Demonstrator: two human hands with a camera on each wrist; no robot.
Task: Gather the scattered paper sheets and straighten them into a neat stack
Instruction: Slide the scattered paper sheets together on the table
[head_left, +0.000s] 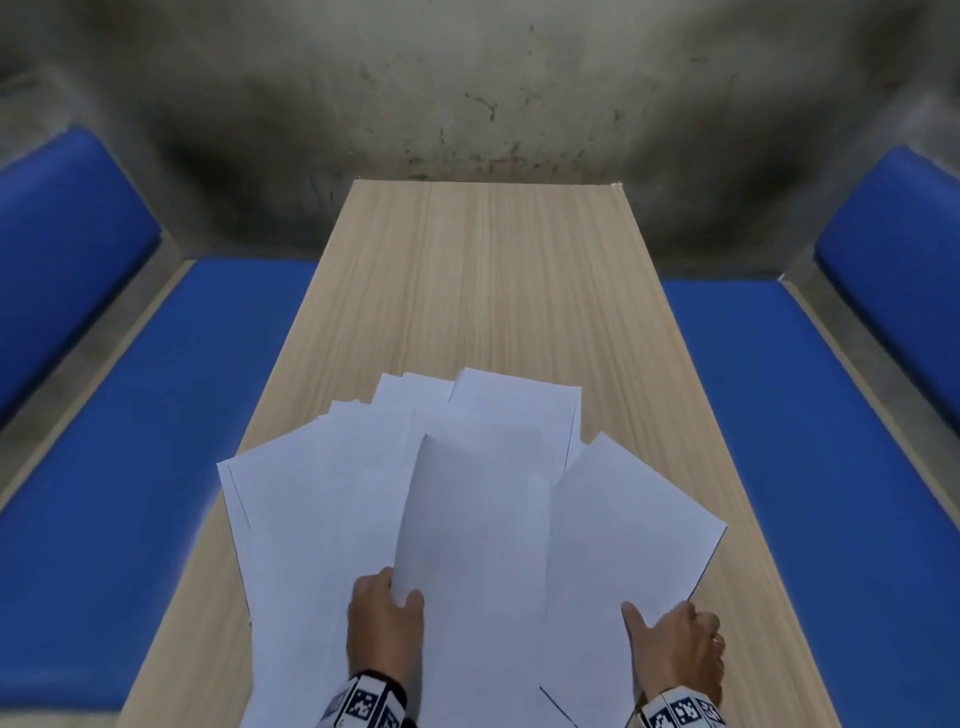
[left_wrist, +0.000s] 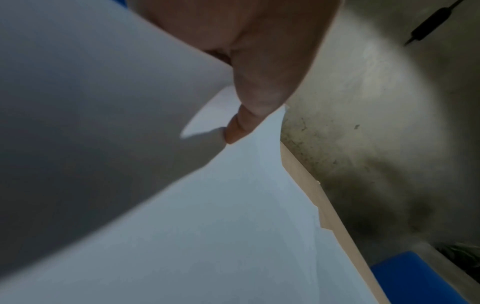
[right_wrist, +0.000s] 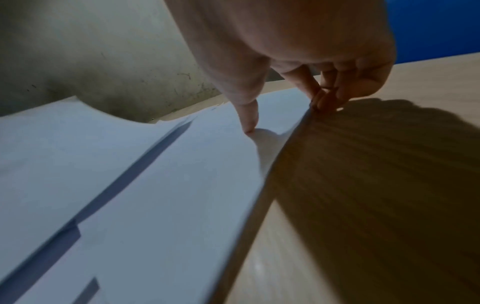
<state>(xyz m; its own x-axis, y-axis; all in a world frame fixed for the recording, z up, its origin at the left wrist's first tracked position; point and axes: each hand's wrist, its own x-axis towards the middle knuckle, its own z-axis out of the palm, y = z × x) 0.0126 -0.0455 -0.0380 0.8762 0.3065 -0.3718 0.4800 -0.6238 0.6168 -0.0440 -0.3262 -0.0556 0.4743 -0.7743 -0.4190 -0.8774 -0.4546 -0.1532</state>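
paper sheets (head_left: 467, 467) fanned on table (head_left: 483, 270); gathering underway. centre sheet (head_left: 478, 530) pinched by left hand (head_left: 384, 618), right sheet (head_left: 623, 530) edge pinched by right hand (head_left: 675, 644). next: sheets to be drawn together, edges squared.

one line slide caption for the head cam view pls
Left hand lifts a curled sheet while the right hand pinches the fanned white sheets on a wooden table.

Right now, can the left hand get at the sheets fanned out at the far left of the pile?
Probably yes, but not freely: the left hand grips a curled sheet that it would have to drop or carry along. Nothing lies between it and the far-left sheets.
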